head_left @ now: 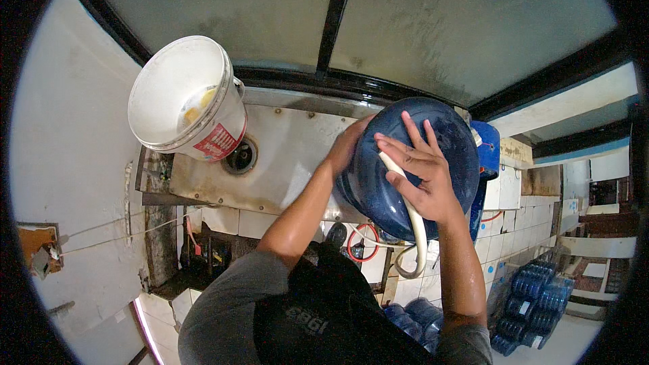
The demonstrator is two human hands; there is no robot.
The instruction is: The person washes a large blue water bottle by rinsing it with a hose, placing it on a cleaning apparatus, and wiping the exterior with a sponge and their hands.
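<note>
A large dark blue water jug point(392, 192) is tipped over the metal counter, its round wet base facing me. My left hand point(349, 145) grips its left side; the fingers are blurred and partly hidden by the jug. My right hand point(422, 172) lies over the base with its fingers spread. Under that palm and thumb it holds a whitish hose point(417, 230), whose cut end points up and left against the jug. The hose hangs down and curls below the jug.
A white bucket point(177, 98) with a yellow thing inside stands left on the metal counter point(287, 145), beside a round drain hole point(241, 157). A blue container point(487, 145) is right of the jug. More blue jugs point(531, 307) are stacked lower right. Dark-framed panes point(433, 34) rise behind.
</note>
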